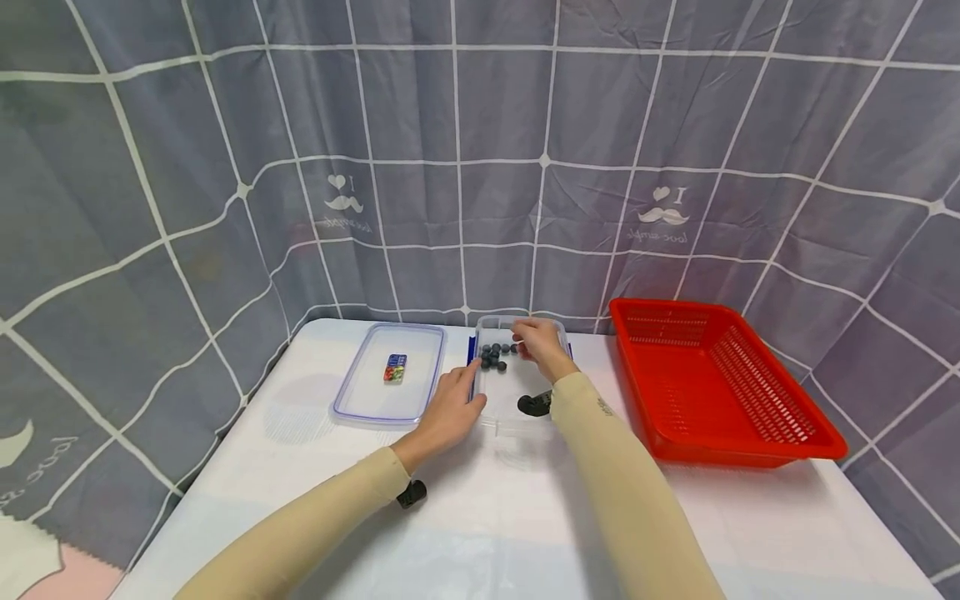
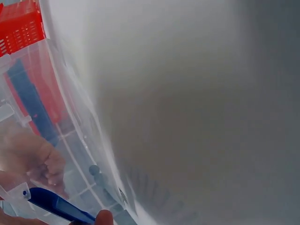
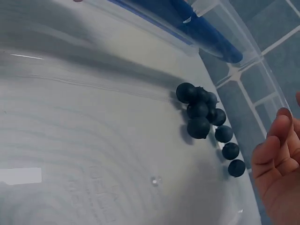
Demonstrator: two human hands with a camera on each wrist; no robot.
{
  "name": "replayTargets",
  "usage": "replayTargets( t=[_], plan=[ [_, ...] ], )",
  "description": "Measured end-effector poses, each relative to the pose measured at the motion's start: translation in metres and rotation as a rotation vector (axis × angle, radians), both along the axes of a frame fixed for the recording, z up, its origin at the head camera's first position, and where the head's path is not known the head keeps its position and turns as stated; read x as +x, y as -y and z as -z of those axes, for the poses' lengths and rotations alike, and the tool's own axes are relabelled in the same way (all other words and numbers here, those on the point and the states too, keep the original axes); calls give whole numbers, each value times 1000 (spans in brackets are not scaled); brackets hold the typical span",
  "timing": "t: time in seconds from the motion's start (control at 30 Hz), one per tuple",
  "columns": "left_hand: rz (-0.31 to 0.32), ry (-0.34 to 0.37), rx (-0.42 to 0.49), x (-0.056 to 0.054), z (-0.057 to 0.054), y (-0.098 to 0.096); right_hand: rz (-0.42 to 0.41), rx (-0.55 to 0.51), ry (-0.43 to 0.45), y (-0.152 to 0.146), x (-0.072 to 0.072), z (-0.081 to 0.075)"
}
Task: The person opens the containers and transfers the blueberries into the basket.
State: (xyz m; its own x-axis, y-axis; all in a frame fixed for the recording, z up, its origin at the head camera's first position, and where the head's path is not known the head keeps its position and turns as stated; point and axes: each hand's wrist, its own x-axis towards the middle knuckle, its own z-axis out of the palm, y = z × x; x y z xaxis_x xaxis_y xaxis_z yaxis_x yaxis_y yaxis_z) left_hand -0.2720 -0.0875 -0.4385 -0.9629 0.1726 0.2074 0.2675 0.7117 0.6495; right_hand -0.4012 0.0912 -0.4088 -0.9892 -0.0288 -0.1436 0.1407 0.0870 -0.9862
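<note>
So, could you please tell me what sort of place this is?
Probably a makeshift work corner: a grey curtain hangs behind and beside a white table holding a red basket and a clear box of dark berries.

A white table [image 1: 483, 517] bears a clear blue-rimmed plastic lid [image 1: 375, 396] far left, clear plastic box [image 1: 504, 390] far centre, red slotted basket [image 1: 697, 383] right.

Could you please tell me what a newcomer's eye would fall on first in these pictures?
Probably the bright red basket at the right of the head view. Next come the dark berries gathered in the far left part of the clear container, with the right hand over it. Left of that lies a blue-rimmed lid with a small colourful label.
</note>
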Motion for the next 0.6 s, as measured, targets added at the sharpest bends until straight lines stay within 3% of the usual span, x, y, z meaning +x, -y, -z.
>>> replayTargets(
  t=[0.27, 0.4, 0.6],
  plan=[
    [-23, 26, 12, 3, -2, -3, 68, 134, 29, -2, -3, 14],
    [-41, 7, 17, 2, -2, -5, 79, 199, 48, -5, -6, 18],
    [-53, -9, -9, 3, -1, -4, 89, 217, 82, -5, -7, 24]
  ],
)
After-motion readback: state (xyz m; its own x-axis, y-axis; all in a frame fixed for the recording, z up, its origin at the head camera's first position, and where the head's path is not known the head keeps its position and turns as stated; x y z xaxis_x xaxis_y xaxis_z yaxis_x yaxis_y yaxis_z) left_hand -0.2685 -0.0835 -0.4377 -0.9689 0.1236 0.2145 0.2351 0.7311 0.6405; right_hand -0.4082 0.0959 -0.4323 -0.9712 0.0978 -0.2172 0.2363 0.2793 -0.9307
